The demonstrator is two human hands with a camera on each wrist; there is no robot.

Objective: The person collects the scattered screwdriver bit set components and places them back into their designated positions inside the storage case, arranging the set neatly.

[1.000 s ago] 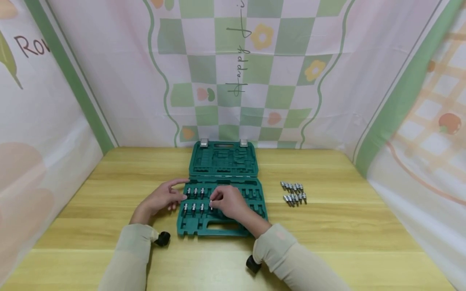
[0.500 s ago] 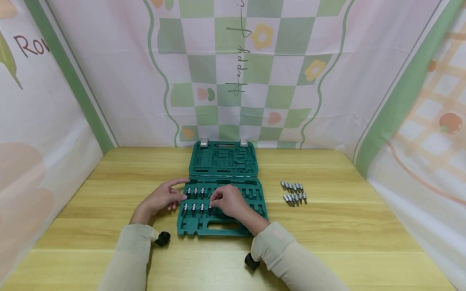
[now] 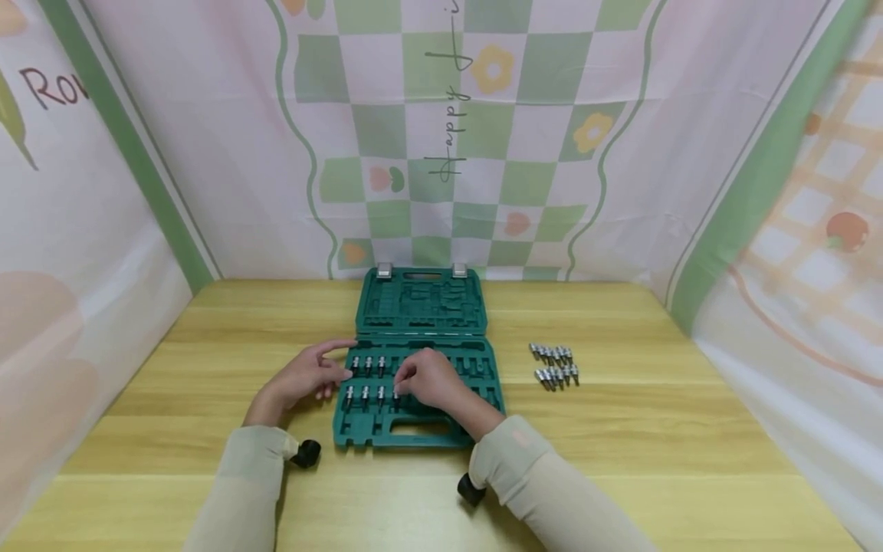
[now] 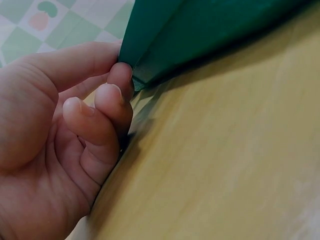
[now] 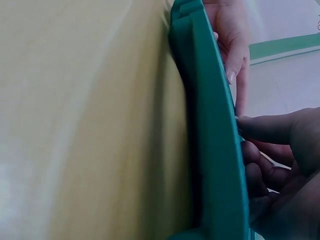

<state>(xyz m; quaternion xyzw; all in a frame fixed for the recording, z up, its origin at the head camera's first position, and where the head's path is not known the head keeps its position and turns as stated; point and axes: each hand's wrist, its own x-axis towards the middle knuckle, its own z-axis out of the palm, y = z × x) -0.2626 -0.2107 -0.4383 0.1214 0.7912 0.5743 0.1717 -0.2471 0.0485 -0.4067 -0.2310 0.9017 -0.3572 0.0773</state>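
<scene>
The right hand (image 3: 433,381) is pinching a bit (image 3: 396,399), fourth in the near row of the case (image 3: 344,434), apparently seating it; the next move is probably calling for pressing and clean release. The left hand (image 3: 303,376) is lying relaxed, touching the case's left edge; open table (image 3: 621,445) is separating the case from loose bits (image 3: 551,379).

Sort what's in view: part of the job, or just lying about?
Job, as I read it:
green case, touched by left hand
seated bits inside
single bit at right hand
loose bits right of the case, likely same set

Just there:
wooden table
printed curtain
black wrist devices
</scene>
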